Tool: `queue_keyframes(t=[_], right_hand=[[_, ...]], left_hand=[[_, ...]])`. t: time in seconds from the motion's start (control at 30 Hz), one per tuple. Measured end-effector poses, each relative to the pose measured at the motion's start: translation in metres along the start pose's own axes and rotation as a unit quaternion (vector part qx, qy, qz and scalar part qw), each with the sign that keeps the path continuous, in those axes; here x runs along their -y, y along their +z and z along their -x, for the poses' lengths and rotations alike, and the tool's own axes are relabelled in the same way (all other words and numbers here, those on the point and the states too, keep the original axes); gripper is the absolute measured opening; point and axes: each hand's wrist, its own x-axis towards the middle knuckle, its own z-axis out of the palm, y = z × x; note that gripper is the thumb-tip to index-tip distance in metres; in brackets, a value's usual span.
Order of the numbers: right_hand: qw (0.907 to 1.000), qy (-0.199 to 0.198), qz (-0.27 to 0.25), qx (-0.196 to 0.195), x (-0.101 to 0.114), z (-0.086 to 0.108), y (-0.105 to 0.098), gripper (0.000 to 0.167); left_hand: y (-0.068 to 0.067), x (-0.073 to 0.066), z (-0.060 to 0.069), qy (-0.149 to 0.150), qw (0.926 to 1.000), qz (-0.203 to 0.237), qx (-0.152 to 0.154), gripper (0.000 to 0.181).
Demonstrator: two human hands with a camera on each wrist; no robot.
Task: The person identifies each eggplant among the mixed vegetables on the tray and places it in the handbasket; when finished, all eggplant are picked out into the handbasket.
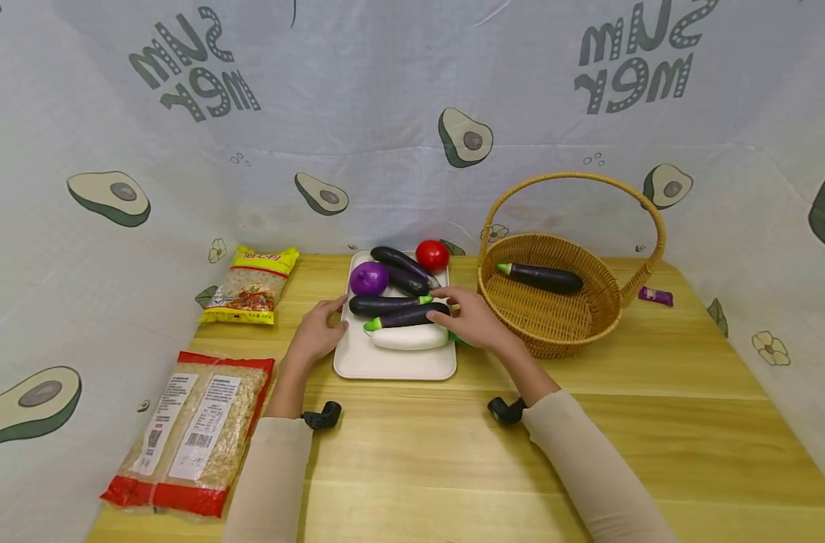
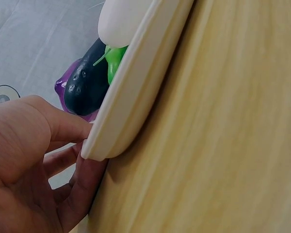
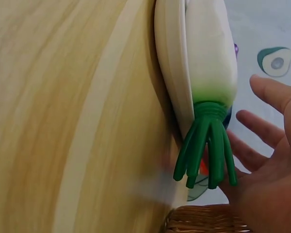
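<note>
A white tray [image 1: 394,366] holds several dark eggplants, a white radish [image 1: 407,337] with green leaves [image 3: 211,145], a purple onion [image 1: 369,279] and a red tomato [image 1: 432,256]. At the tray's left edge, my left hand [image 1: 320,329] pinches the rim, thumb above and fingers below. My right hand [image 1: 472,318] hovers at the right end of the front eggplant [image 1: 404,317], thumb and fingers spread apart. In the right wrist view those fingers stand behind the radish leaves with nothing seen between them. Whether a fingertip touches the eggplant is unclear.
Right of the tray stands a wicker basket [image 1: 528,317] with a tall handle and one eggplant [image 1: 544,278] inside. A small purple packet [image 1: 656,296] lies beyond it. Two food bags, one yellow [image 1: 249,285] and one red-edged [image 1: 191,430], lie at left. A printed curtain hangs behind.
</note>
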Motion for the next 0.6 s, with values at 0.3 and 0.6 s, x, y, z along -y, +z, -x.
queue_keyframes(t=[0.3,0.6], right_hand=[[0.9981,-0.036,0.046,0.019,-0.004,-0.006,0.004,0.046],[0.9937,-0.043,0.095,0.040,-0.006,-0.013,0.005,0.046]], left_hand=[[-0.001,-0.001,0.000,-0.010,0.9999,-0.001,0.006,0.061],[0.000,-0.001,0.000,-0.013,0.9999,0.005,0.008,0.060]])
